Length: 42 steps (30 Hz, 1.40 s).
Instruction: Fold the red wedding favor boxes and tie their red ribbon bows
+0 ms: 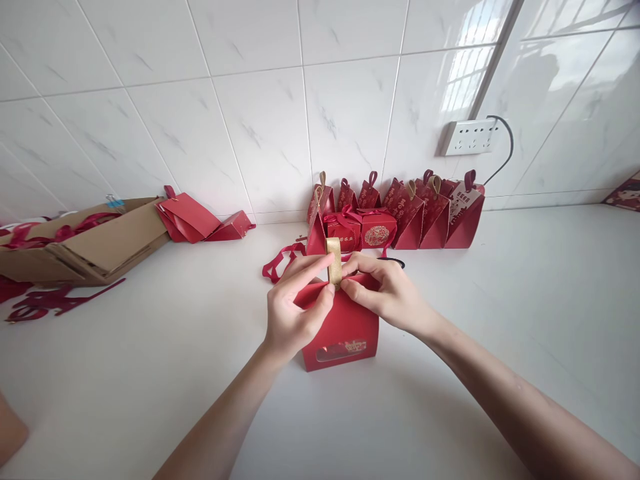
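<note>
On the white tabletop (200, 373), before red gift boxes at the wall, stands an upright red paper box (345, 327). The left hand (293, 310) and right hand (385, 290) pinch its top around the gold ribbon loop (333, 260); uneven pulling could crease it. Both sides offer room.

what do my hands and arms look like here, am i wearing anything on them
Your left hand and right hand are ungloved, with no rings or bracelets visible. Your left forearm and right forearm look slim and are bare to the picture's edge, with no watch or sleeve in view.
</note>
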{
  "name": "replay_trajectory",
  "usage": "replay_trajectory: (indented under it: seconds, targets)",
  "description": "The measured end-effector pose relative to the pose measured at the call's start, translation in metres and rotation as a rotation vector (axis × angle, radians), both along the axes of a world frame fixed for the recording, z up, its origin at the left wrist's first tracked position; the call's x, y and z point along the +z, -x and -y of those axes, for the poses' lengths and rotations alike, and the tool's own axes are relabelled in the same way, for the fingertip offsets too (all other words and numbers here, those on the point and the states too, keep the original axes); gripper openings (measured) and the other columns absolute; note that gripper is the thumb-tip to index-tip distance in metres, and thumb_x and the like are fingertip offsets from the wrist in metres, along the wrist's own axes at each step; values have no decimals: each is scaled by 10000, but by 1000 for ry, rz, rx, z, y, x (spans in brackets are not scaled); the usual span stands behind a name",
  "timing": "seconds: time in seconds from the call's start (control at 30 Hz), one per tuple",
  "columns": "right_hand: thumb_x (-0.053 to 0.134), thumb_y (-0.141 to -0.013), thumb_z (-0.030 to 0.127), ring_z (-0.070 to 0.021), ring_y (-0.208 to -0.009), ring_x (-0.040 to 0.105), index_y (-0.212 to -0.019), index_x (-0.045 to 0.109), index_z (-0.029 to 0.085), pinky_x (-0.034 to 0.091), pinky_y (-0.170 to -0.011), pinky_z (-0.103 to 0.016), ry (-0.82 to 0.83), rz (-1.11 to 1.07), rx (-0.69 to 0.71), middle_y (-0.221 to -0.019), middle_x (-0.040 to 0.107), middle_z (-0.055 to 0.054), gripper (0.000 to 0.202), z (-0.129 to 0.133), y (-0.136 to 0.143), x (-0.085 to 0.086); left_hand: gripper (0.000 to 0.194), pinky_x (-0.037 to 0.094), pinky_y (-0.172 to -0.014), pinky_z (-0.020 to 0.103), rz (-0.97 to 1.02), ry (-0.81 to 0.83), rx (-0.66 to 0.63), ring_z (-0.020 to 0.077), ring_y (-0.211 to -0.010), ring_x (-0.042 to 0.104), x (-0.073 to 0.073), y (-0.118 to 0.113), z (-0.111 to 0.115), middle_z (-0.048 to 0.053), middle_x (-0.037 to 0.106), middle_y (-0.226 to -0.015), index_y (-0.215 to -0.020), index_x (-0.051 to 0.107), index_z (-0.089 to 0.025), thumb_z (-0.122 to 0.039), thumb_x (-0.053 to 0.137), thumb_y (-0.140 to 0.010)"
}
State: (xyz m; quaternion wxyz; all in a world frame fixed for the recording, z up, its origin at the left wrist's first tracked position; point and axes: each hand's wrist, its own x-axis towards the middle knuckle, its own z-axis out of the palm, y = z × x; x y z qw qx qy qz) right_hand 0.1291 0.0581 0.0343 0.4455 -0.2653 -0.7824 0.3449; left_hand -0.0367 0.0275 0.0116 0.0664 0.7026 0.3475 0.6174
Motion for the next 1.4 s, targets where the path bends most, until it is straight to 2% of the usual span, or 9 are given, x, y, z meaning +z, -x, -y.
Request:
replay_trajectory:
  seconds: [0.13, 0.3, 0.5, 0.73, 1.07, 1.3, 1.4]
  targets:
    - [526, -760, 196, -95, -595, 518, -753, 639, 179, 396, -536, -209, 21, 10, -26, -730, 618, 4, 114, 1, 2, 1, 400, 589, -798, 278, 8, -2, -6, 161, -933, 666, 0, 0, 0, 20, 686, -1060, -1156, 667, -286, -109, 624, -800]
    - [510, -712, 184, -81, -555, 468, -721, 630, 174, 355, -510, -199, -4, 36, -80, -687, 593, 16, 121, 0, 3, 1, 406, 589, -744, 239, 19, 0, -32, 156, -941, 662, 0, 0, 0, 16, 685, -1057, -1159, 665, -283, -104, 622, -798]
    - [474, -725, 175, -85, -571, 465, -785, 662, 178, 359, -524, -205, -37, 28, -44, -698, 576, 17, 197, 2, 1, 0, 420, 591, -761, 249, 30, 6, -33, 155, -932, 666, 0, 0, 0, 11, 686, -1058, -1152, 667, -298, -92, 626, -789]
    - [519, -761, 189, -89, -587, 485, -771, 645, 183, 389, -575, -216, -51, 40, -56, -722, 611, 14, 126, 2, 1, 1, 410, 592, -726, 212, 40, 5, -44, 136, -920, 662, 2, -2, 1, 9, 682, -1052, -1152, 668, -289, -91, 626, -795]
    - [488, -743, 162, -77, -563, 449, -766, 658, 178, 353, -531, -202, -42, 44, -39, -689, 577, 26, 172, 1, 1, 2, 415, 598, -728, 205, 41, -5, -41, 147, -951, 662, 0, -1, 1, 15, 684, -1050, -1150, 670, -276, -81, 629, -786]
    - [492, -753, 156, -80, -592, 470, -793, 673, 177, 351, -535, -204, -40, 50, -39, -730, 605, 19, 187, 2, 0, 2, 453, 588, -801, 187, 58, -1, -73, 92, -869, 668, 0, -2, 0, -10, 664, -1064, -1166, 659, -301, -59, 617, -785]
    - [494, -753, 160, -79, -589, 467, -782, 664, 176, 352, -533, -201, -30, 47, -31, -716, 595, 23, 174, 2, 0, 2, 449, 584, -783, 166, 68, -3, -95, 74, -837, 659, -1, -2, 0, -14, 658, -1043, -1163, 661, -300, -60, 612, -786]
